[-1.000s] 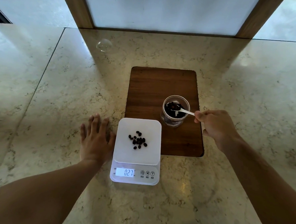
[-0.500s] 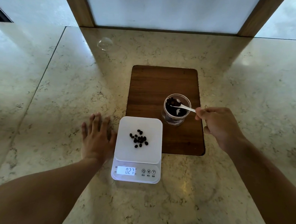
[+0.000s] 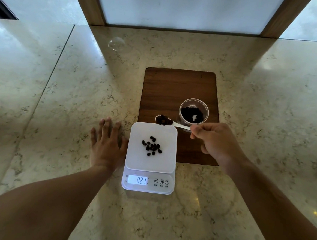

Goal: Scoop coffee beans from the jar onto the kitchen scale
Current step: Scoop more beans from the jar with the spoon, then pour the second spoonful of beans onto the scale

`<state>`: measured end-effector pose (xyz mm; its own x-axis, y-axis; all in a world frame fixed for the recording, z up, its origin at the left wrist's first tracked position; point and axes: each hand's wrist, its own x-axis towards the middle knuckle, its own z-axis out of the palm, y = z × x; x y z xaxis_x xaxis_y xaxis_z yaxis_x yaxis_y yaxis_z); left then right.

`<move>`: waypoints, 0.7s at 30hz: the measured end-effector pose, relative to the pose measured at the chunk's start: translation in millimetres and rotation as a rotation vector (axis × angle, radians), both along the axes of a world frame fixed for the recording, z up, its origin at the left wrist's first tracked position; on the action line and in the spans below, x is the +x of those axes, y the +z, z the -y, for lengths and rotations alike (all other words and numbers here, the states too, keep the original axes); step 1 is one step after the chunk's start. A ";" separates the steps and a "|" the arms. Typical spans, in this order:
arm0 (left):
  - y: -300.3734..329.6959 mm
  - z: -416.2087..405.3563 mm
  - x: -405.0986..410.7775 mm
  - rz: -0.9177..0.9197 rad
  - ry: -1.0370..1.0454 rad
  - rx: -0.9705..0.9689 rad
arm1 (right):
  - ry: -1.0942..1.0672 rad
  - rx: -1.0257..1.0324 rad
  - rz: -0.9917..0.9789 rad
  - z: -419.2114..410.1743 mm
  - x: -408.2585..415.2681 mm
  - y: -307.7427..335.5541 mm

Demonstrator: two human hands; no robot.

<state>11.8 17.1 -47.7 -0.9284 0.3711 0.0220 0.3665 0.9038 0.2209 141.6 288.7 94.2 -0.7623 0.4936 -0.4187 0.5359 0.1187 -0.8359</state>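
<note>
A white kitchen scale (image 3: 139, 161) sits on the marble counter, with a small pile of coffee beans (image 3: 152, 146) on its platform and 0.27 on its display. My right hand (image 3: 217, 141) grips a white spoon (image 3: 179, 125) heaped with beans, held just above the scale's far edge. The clear jar (image 3: 194, 111) with dark beans stands on the wooden board (image 3: 174, 91), behind the spoon and to its right. My left hand (image 3: 107, 144) lies flat on the counter, fingers spread, against the scale's left side.
A wood-framed panel (image 3: 90, 6) rises along the back of the counter. A small clear round thing (image 3: 116, 43) lies on the marble at the far left. A seam in the stone (image 3: 51, 74) runs diagonally at the left.
My right hand has lifted the spoon out of the jar with beans on it and carried it left to the scale's far edge. The left hand has stayed put.
</note>
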 end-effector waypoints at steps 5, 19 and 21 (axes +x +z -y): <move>-1.5 -0.3 -0.4 0.002 0.010 0.001 | 0.015 -0.016 0.031 15.0 6.4 -15.2; 3.5 -1.2 0.7 0.017 0.007 -0.008 | 0.013 0.077 0.058 29.2 15.5 -42.7; 3.6 -1.0 0.3 0.018 0.008 -0.006 | 0.017 0.122 0.057 28.5 15.1 -45.2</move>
